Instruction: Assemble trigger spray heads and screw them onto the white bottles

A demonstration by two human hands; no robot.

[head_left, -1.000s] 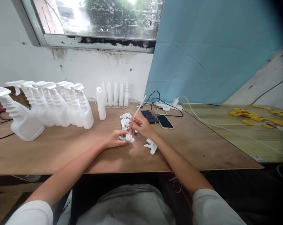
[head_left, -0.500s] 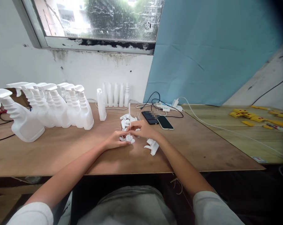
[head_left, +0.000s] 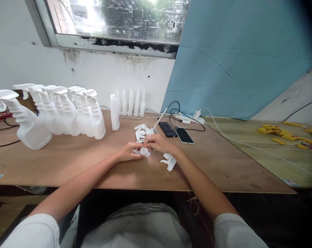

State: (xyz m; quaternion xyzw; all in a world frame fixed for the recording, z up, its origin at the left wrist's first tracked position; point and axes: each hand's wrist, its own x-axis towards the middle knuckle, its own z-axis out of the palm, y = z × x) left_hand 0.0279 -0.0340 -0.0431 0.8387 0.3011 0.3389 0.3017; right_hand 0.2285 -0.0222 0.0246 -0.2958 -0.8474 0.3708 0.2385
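Observation:
My left hand point(head_left: 129, 152) is closed around a white trigger spray head point(head_left: 144, 152) just above the table, its round collar facing up toward me. Close against it, my right hand point(head_left: 158, 143) pinches a thin white dip tube point(head_left: 160, 120), which slants up to the right. Whether the tube's lower end is inside the spray head is hidden by my fingers. Behind my hands lies a small pile of white spray heads point(head_left: 140, 131). One more loose spray head point(head_left: 168, 162) rests on the table beside my right wrist.
Several white spray bottles point(head_left: 96, 120) with heads on stand at the left. Slim white bottles point(head_left: 115, 113) stand near the wall. Two phones point(head_left: 184, 135) and a power strip point(head_left: 190, 119) with cables lie behind my right hand. Yellow parts point(head_left: 277, 131) lie on the right-hand table.
The dip tube has tipped from nearly upright to a slant toward the right. My hands stay together at the spray head, and the whole view has shifted slightly.

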